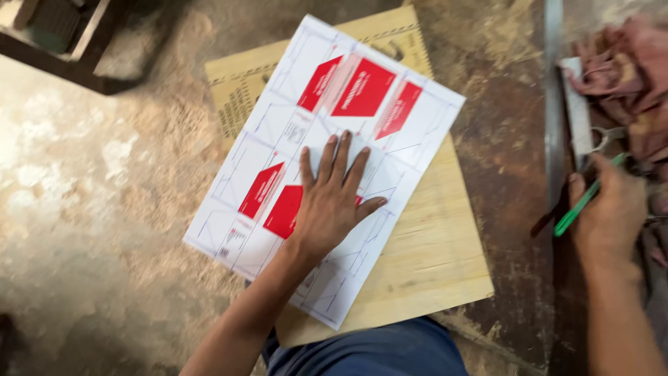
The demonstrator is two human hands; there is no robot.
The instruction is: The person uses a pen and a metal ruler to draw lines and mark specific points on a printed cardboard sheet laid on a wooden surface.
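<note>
Far left of both hands, at the top corner of the head view, a dark wooden frame (66, 52) stands on the dusty, sawdust-strewn floor (90, 209). Nearer, the left hand (332, 202) lies flat, palm down and fingers spread, on a white printed sheet (390, 132) with red panels and thin fold lines. It grips nothing; it only presses on the paper. The sheet lies skewed on a pale wooden board (431, 251), which rests on the floor and shows beyond the sheet above the fingertips and to the right of the hand. Just below the left forearm, at the bottom edge, a patch of blue cloth (390, 351) on the person's leg overlaps the board's near edge.

Between the hands the floor is dark and stained. A long metal ruler (553, 104) runs up from beside the right hand, away from the person. The right hand (612, 209), well apart from the left, is curled around a green pen (577, 205), whose shaft slants out past the thumb. Just above this hand lie a pale flat bar (577, 111) and the metal handles of a pair of scissors (609, 136), with crumpled pink-brown rags (626, 69) beyond and to its right.
</note>
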